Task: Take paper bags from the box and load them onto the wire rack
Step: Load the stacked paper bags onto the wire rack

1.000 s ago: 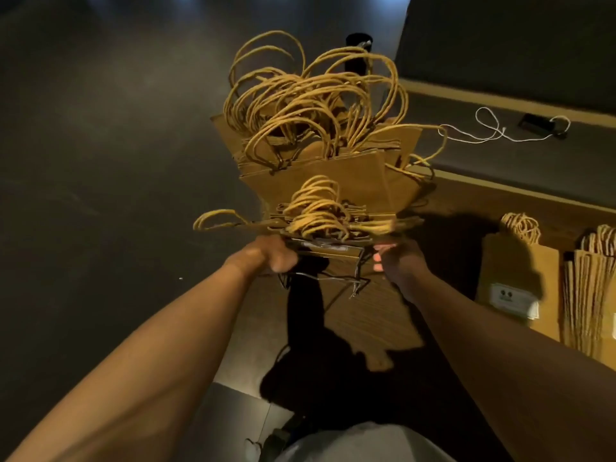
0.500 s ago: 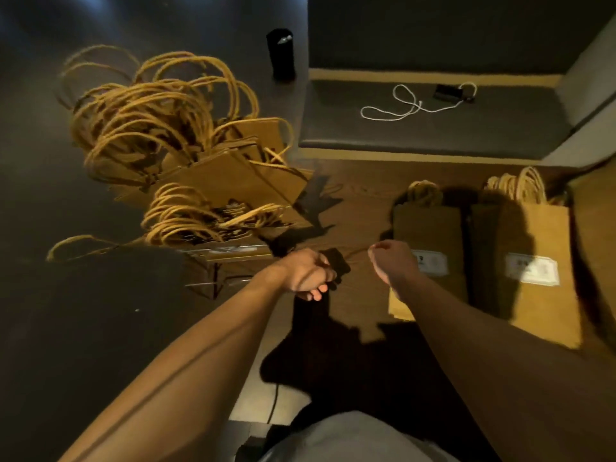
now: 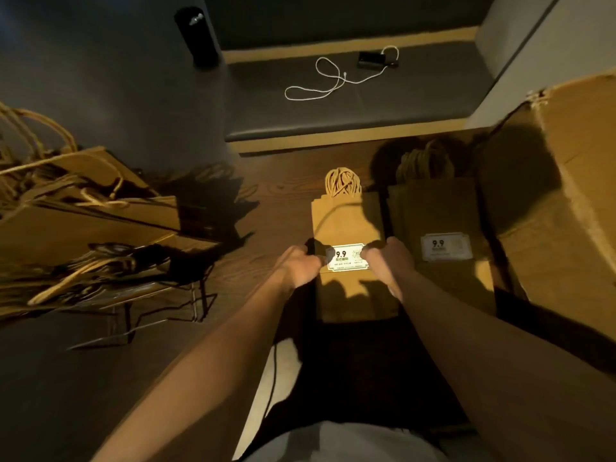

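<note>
A bundle of paper bags (image 3: 350,225), flat on the wood floor (image 3: 266,208), is gripped at its side edges by the left hand (image 3: 301,266) and right hand (image 3: 383,261), fingers curled. The loaded wire rack (image 3: 160,295) is seen far left, the cardboard box (image 3: 566,195) far right.

You see matt brown kraft paper bags (image 3: 353,221) with twisted paper-cord handles (image 3: 343,183) and a smooth, pale printed label (image 3: 348,258); the floor (image 3: 280,195) shows dark wood grain, the rack (image 3: 160,315) is thin dark metal wire, the box (image 3: 566,201) is dull corrugated cardboard with a rough torn edge
</note>
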Demonstrator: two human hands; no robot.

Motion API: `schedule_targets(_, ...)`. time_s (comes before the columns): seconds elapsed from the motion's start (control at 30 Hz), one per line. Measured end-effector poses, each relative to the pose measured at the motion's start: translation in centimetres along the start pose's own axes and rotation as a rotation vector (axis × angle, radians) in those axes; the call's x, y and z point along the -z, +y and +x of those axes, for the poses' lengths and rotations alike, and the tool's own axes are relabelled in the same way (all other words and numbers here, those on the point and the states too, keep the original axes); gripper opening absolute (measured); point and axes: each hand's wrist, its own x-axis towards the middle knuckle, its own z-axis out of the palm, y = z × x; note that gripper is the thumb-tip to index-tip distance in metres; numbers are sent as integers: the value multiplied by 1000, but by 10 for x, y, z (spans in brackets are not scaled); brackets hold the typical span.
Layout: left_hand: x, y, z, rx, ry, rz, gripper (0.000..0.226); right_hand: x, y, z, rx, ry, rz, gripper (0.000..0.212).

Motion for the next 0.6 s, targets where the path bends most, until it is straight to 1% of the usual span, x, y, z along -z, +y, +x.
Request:
schedule_targets(0.1, -11, 7, 12, 25, 11, -76, 33, 6, 1, 12, -30, -61, -9, 18)
schedule_targets(0.2, -21, 8, 20, -7, 22, -107, 36, 7, 6, 19, -29, -125, -36, 26)
schedule_targets(0.3, -27, 11, 22, 23, -8, -151, 34, 8, 6, 24, 2, -115, -31, 33)
schedule_targets(0.37, -30, 12, 25, 37, -24, -164, 23, 9, 4, 26, 20, -100, -39, 31)
schedule_targets(0.4, -30, 13, 26, 42, -15, -144, 18, 9, 3, 27, 24, -97, -46, 28)
schedule_targets(0.43, -30, 14, 25, 48, -20, -128, 21, 9, 3, 27, 31, -94, -54, 22)
schedule_targets(0.5, -28, 13, 27, 62, -22, -107, 51, 10, 1, 24, 31, -91, -70, 13)
schedule_targets(0.53, -27, 13, 26, 62, -18, -99, 57, 10, 1, 24, 32, -92, -82, 11)
schedule_targets(0.57, -25, 13, 25, 53, -10, -95, 56, 10, 1, 23, 37, -95, -98, 14)
schedule_targets(0.6, -24, 12, 26, 37, -6, -89, 47, 9, 2, 23, 35, -96, -117, 19)
